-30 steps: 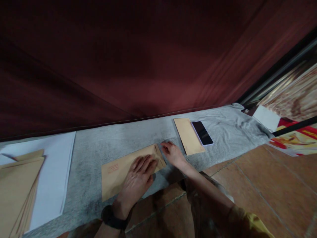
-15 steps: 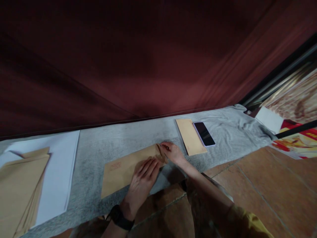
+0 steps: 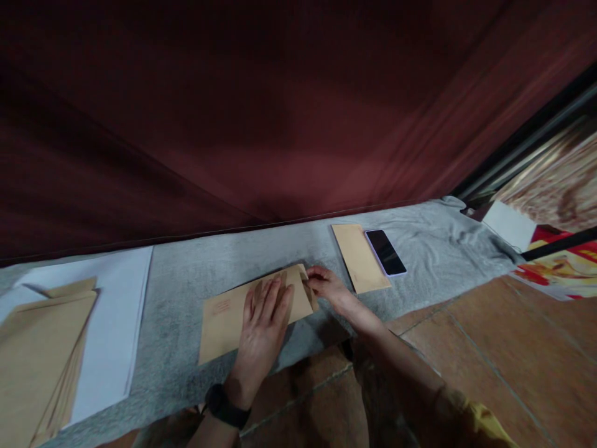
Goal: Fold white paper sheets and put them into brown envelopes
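Note:
A brown paper envelope (image 3: 221,330) with small red print lies in front of me on the grey cloth. My left hand (image 3: 265,317), a dark watch on its wrist, rests flat on top of it with fingers stretched out. At the envelope's right end, my right hand (image 3: 327,287) has its fingers curled and closed on the edge by the flap, where the paper gapes a little. Its fingertips are partly hidden. Just beyond that hand lies a second brown envelope (image 3: 359,261), with a phone (image 3: 386,252) in a pale purple case partly against its right side.
On the left, a stack of brown envelopes (image 3: 41,342) lies over white paper sheets (image 3: 114,330). The grey cloth (image 3: 186,274) runs along a dark red curtain (image 3: 298,155). Tiled floor (image 3: 504,336) and a red and yellow printed board (image 3: 559,264) are at the right.
My left hand has slid left and up the envelope, its fingers lying flatter. The envelope's left end has shifted slightly right, and the right end gapes differently under my right hand.

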The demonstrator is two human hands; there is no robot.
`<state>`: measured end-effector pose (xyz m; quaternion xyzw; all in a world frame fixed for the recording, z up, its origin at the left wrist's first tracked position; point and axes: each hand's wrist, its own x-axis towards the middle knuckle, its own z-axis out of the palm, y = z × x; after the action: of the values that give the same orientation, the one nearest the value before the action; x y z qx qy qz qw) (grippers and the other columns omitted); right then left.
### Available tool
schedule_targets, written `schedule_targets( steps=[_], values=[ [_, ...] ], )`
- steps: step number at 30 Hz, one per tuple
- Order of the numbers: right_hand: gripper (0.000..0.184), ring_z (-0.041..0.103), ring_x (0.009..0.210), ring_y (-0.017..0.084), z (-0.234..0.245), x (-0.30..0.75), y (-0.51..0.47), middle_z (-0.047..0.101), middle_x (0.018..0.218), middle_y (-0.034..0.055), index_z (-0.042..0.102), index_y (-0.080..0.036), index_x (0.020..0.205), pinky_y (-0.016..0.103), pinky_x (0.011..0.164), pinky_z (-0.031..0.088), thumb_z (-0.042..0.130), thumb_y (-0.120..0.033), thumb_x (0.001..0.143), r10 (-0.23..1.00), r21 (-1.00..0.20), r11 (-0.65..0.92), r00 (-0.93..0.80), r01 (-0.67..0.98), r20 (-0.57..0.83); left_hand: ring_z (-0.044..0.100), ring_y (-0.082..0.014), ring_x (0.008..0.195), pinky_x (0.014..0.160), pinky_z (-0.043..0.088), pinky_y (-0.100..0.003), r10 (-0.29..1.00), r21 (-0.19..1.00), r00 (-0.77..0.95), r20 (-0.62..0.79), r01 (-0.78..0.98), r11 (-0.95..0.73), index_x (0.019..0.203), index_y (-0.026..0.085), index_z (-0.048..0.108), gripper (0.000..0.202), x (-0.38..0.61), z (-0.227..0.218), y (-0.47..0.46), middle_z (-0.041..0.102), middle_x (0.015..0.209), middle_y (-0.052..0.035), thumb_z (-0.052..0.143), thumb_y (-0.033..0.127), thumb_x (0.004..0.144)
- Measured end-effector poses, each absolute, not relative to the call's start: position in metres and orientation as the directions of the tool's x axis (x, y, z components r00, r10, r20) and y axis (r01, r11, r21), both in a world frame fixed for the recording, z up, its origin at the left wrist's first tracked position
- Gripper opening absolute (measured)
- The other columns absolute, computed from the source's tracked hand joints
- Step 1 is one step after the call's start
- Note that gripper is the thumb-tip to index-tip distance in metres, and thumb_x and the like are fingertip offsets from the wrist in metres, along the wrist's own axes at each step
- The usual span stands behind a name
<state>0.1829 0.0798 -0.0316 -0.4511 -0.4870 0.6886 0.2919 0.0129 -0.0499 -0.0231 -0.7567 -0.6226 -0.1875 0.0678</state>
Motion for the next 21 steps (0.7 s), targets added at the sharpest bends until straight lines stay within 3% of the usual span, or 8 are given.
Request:
schedule_targets(
  steps=[4,6,9,14,21],
  values=[
    [0.020,0.062,0.070,0.016,-0.019,0.195,0.076,0.065,0.074,-0.0032,0.065,-0.022,0.080,0.027,0.064,0.051,0.073,-0.025,0.062,0.824,-0.894,-0.439,-0.434,-0.084,-0.364,0.033,-0.0263,0.150,0.125,0.007,-0.063,0.907,0.074,0.183,0.380,0.971,-0.227,0.148,0.029,0.047,0.060,0.006,-0.015,-0.050,0.049,0.155,-0.0038,0.042,0.004,0.093],
    [0.026,0.065,0.072,0.017,-0.015,0.201,0.075,0.068,0.078,-0.0025,0.066,-0.022,0.083,0.030,0.068,0.055,0.078,-0.025,0.060,0.816,-0.869,-0.469,-0.455,-0.159,-0.357,0.032,-0.0254,0.151,0.124,0.005,-0.066,0.916,0.070,0.154,0.371,0.979,-0.193,0.150,0.030,0.043,0.063,0.004,-0.015,-0.049,0.047,0.157,-0.0017,0.038,0.002,0.094],
    [0.031,0.071,0.075,0.020,-0.015,0.205,0.070,0.074,0.082,0.0011,0.069,-0.020,0.087,0.035,0.074,0.058,0.081,-0.025,0.059,0.780,-0.816,-0.543,-0.481,-0.200,-0.401,0.032,-0.0290,0.150,0.123,0.012,-0.066,0.928,0.074,0.119,0.353,0.985,-0.155,0.149,0.026,0.045,0.062,0.005,-0.020,-0.047,0.042,0.160,-0.0050,0.037,0.001,0.092],
    [0.031,0.074,0.082,0.024,-0.025,0.198,0.052,0.077,0.083,0.0056,0.072,-0.018,0.088,0.037,0.078,0.059,0.080,-0.026,0.059,0.679,-0.735,-0.662,-0.534,-0.147,-0.504,0.046,-0.0300,0.141,0.120,0.031,-0.053,0.924,0.128,0.183,0.335,0.963,-0.237,0.143,0.016,0.052,0.052,0.018,-0.031,-0.049,0.052,0.152,-0.0124,0.052,0.011,0.091],
    [0.030,0.071,0.078,0.019,-0.027,0.205,0.040,0.074,0.087,-0.0009,0.070,-0.024,0.099,0.035,0.078,0.058,0.077,-0.030,0.070,0.677,-0.846,-0.531,-0.581,0.040,-0.452,0.063,-0.0276,0.119,0.102,0.051,-0.043,0.885,0.111,0.225,0.408,0.950,-0.292,0.123,0.015,0.063,0.034,0.025,-0.039,-0.058,0.068,0.129,-0.0135,0.052,0.010,0.091]
  ],
)
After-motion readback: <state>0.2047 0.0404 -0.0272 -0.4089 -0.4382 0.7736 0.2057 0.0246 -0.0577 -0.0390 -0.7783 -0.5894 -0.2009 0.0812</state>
